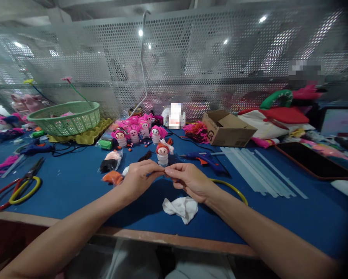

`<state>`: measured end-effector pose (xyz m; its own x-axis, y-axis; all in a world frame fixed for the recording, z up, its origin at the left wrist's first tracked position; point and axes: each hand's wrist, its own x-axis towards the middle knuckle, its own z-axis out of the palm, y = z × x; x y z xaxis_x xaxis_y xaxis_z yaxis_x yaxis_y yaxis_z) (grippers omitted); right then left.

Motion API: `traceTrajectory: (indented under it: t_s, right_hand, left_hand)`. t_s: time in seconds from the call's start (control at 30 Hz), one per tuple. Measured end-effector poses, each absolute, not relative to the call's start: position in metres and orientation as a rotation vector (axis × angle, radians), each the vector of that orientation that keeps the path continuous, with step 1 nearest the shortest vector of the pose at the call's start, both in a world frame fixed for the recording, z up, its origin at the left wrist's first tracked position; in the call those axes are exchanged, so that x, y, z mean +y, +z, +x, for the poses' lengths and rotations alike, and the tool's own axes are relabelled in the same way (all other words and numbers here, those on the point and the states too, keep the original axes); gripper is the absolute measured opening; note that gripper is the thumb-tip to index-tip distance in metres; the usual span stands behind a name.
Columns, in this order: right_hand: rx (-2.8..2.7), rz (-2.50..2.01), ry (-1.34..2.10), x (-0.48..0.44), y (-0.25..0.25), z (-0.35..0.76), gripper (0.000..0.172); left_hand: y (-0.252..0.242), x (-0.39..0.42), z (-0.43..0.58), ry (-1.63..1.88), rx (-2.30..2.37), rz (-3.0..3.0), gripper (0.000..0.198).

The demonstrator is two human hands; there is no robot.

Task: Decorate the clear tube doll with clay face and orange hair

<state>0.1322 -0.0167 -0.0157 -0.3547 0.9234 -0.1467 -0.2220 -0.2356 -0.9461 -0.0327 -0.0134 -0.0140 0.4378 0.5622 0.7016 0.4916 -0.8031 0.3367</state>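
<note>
My left hand (142, 176) and my right hand (188, 179) meet fingertip to fingertip above the blue table. Both are pinched closed around something too small to make out. Just behind the fingertips stands a small doll (162, 154) with orange-red hair, a round face and a white ribbed body. A crumpled white tissue (181, 209) lies below my right hand. To the left of my left hand are a bag of orange clay (112, 177) and a bag with black and pale clay (111, 161).
Pink-haired dolls (134, 135) stand behind. Scissors (25, 188) and a green basket (65, 120) are at left. A blue glue gun (205, 159), glue sticks (257, 172), a cardboard box (229, 130) and a dark phone-like device (313, 161) are at right.
</note>
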Motion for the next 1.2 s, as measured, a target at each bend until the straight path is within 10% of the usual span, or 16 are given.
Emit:
traceTrajectory:
  t_s: [0.53,1.2]
  right_hand:
    - [-1.747,-1.203,1.091,-0.0196,-0.0109,0.1379,0.02]
    - [-1.676,-1.198,1.101,-0.0209,-0.0121,0.136,0.018]
  left_hand:
    - [-0.0162,-0.0128,-0.0332,1.144,1.059,2.89,0.008]
    - [-0.0174,-0.0129,-0.0314,1.203,1.042,2.783,0.007]
